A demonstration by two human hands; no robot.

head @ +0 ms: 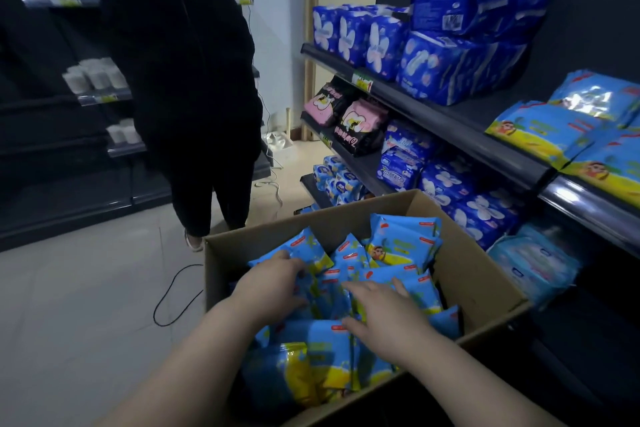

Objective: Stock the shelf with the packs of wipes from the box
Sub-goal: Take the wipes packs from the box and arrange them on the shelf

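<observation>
Both of my forearms reach down into the cardboard box [478,274], which sits near and right of centre, just in front of the shelf [450,128]. Blue-and-yellow packs of wipes [403,236] fill it in a jumble, some standing on edge. My left grip [273,284] lies on top of them with its fingers bent down among the packs; I cannot tell whether it holds one. My right grip [384,312] rests flat on the packs, fingers spread and relaxed, holding nothing. Left of the box a black cable [166,288] loops on the pale floor [86,288]. On the right, stacked packs [543,128] of the same kind lie on the upper shelf, with dark blue packs [460,69] farther along. Far left, a person in dark clothes [183,80] stands with their back to me.
</observation>
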